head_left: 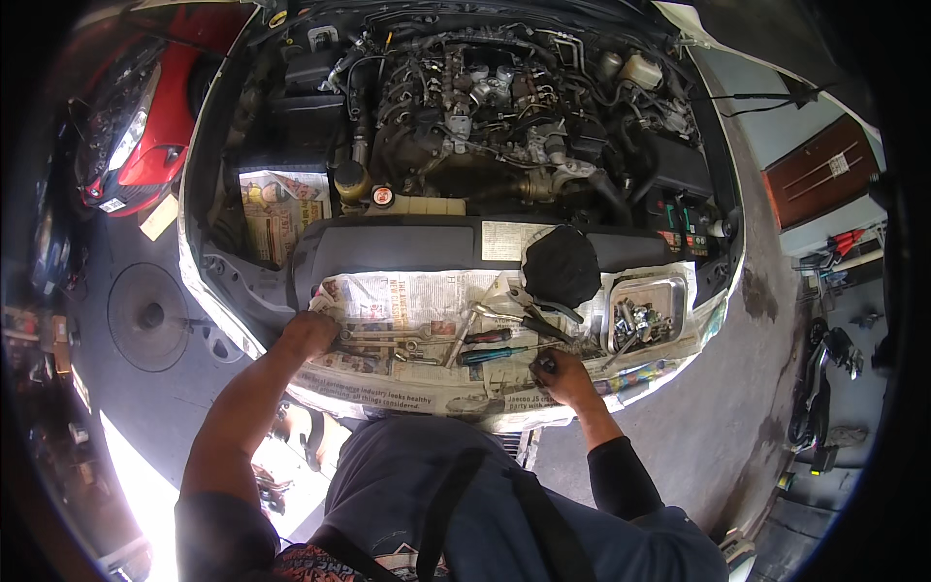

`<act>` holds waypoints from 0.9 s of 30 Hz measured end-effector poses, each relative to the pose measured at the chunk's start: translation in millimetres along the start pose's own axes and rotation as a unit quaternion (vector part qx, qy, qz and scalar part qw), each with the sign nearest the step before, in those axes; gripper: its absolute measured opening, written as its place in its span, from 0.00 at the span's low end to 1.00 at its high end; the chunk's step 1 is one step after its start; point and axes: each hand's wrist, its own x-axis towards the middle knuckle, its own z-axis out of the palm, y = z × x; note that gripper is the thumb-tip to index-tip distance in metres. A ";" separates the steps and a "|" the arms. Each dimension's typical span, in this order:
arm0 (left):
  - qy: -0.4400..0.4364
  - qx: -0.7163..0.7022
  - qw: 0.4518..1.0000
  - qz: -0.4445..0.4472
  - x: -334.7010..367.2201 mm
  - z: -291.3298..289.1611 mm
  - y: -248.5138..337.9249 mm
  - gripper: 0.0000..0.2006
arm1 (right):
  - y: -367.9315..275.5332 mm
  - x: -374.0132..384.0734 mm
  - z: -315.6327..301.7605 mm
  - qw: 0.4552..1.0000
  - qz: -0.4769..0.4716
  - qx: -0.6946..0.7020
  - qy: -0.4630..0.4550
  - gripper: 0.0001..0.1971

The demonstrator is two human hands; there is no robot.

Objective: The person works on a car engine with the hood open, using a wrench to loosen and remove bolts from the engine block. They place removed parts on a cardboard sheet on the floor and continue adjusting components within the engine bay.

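My left hand [310, 336] is closed at the left end of the newspaper [373, 291] spread over the car's front edge. Beside its fingers is a crumpled pale cloth or paper [328, 297]; what the hand grips is hidden. My right hand [564, 378] is curled round a small dark thing [548, 366] that I cannot make out, just right of a blue-handled screwdriver [482, 357]. Between the hands lie spanners [383, 337], a red-and-black screwdriver [488, 337] and a ratchet-like metal tool [499, 312].
A metal tray [686, 308] of bolts and small parts sits at the right, near a round black cover [562, 267]. Beyond stretches the open engine bay [485, 116], with a battery [679, 218] at its right. A red vehicle part [165, 145] stands far left.
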 end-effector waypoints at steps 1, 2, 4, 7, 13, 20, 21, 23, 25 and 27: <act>-0.006 0.014 1.000 0.002 -1.6 -2.2 0.0 0.12 | -3.8 2.1 -0.2 1.000 -0.011 0.012 0.004 0.16; -0.014 0.026 1.000 0.008 -2.7 -4.5 0.2 0.12 | -8.3 4.6 -0.5 1.000 -0.008 0.020 -0.003 0.16; -0.019 0.011 1.000 0.000 -2.6 -9.0 1.3 0.12 | -20.4 9.3 -0.4 1.000 -0.012 0.028 -0.007 0.16; -0.042 -0.036 0.998 -0.007 0.6 -14.6 1.7 0.13 | -43.0 17.4 -1.0 0.999 -0.028 0.028 -0.003 0.16; -0.009 -0.025 0.994 0.103 -11.6 -27.0 -12.6 0.13 | -95.7 38.6 -1.7 0.996 -0.071 0.043 -0.036 0.15; 0.077 -0.561 0.823 -0.049 -38.1 -107.4 37.6 0.15 | -205.5 72.2 35.3 0.957 -0.123 0.226 -0.132 0.13; 0.085 -0.583 0.805 -0.068 -28.4 -124.1 53.8 0.19 | -223.2 81.0 40.9 0.946 -0.153 0.255 -0.134 0.13; 0.131 -0.633 0.759 -0.072 -1.9 -154.0 76.8 0.24 | -253.9 109.5 50.5 0.960 -0.234 0.157 -0.005 0.13; 0.239 -0.676 0.695 -0.041 27.4 -174.4 82.9 0.20 | -268.8 147.7 43.5 0.949 -0.296 0.087 0.060 0.17; 0.307 -0.652 0.692 -0.029 58.0 -184.9 70.2 0.15 | -272.3 185.8 30.0 0.971 -0.160 0.175 0.032 0.14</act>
